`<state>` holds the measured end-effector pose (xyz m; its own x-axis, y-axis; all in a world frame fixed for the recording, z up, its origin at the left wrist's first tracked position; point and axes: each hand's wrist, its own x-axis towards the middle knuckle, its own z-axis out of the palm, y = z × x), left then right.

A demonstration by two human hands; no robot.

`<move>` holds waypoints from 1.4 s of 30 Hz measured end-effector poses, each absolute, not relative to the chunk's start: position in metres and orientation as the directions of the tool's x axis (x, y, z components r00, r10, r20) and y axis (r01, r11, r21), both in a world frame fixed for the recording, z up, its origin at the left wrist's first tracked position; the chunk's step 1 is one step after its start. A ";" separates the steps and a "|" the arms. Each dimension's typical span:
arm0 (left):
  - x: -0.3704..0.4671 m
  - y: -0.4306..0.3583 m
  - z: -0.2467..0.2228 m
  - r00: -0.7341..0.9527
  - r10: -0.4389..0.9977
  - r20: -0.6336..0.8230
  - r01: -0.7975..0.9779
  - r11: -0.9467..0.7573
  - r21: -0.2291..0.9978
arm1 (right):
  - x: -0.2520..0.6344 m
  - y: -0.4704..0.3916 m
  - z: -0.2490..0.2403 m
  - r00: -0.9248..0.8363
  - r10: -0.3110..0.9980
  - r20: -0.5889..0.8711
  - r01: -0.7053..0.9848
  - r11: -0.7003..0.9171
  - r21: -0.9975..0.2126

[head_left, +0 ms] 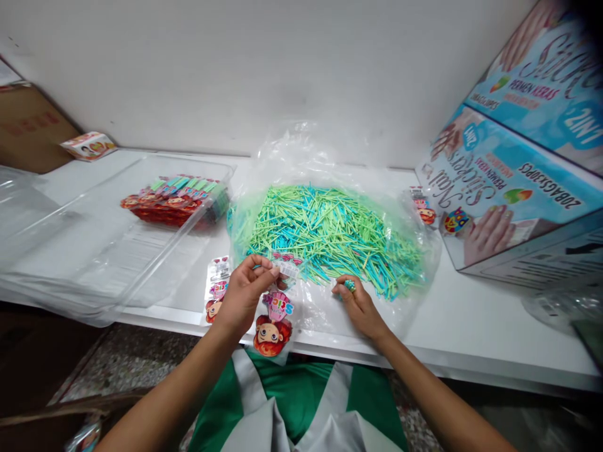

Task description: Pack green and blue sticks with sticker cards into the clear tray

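Note:
My left hand [252, 285] pinches the upper edge of a clear printed pouch [272, 329], which bears a red-haired cartoon girl and hangs over the table's front edge. To its right, my right hand [355, 306] is closed around a small bunch of thin green and blue sticks [350, 285], their ends showing above the fingers. Just beyond both hands lies a large heap of loose green and blue sticks [325, 229] on a clear plastic bag [301, 154]. Another printed pouch [214, 292] rests flat on the table, partly behind my left hand.
A clear plastic tray [108, 285] on the left holds a stack of filled pouches [172, 201]. Large blue printed cartons [513, 182] stand at the right. Near them lies one more pouch [423, 206]. A small box [89, 145] and brown carton [35, 129] occupy the back left.

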<state>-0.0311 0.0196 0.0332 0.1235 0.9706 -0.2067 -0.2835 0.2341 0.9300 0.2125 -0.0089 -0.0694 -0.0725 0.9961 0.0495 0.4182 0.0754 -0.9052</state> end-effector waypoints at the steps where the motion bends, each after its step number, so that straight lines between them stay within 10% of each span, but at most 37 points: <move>1: -0.031 0.020 0.033 0.121 0.970 -0.210 -0.284 0.237 0.929 | 0.212 -0.009 -0.070 -0.079 0.996 0.045 0.422 0.074 -0.903; 18: 0.004 0.040 0.006 0.124 0.984 -0.128 -0.291 0.159 0.943 | 0.172 0.013 0.002 -0.090 0.993 0.077 0.356 0.104 -0.929; 24: -0.004 0.059 0.002 0.021 0.998 -0.061 -0.195 0.064 0.979 | 0.173 0.029 -0.004 -0.086 0.996 -0.013 -0.072 -0.020 -0.997; 33: -0.020 0.081 -0.008 0.016 1.000 0.013 0.052 -0.014 0.999 | 0.183 0.038 -0.010 -0.024 0.998 0.060 0.482 0.064 -0.874; 38: -0.035 0.084 0.015 -0.080 0.916 0.393 0.497 -0.305 0.812 | 0.197 0.039 0.000 -0.085 0.993 0.077 0.521 0.110 -0.846; 42: -0.018 0.066 0.029 0.265 0.957 0.118 0.264 -0.190 0.946 | 0.190 0.032 0.016 -0.182 0.981 0.068 0.483 0.149 -0.863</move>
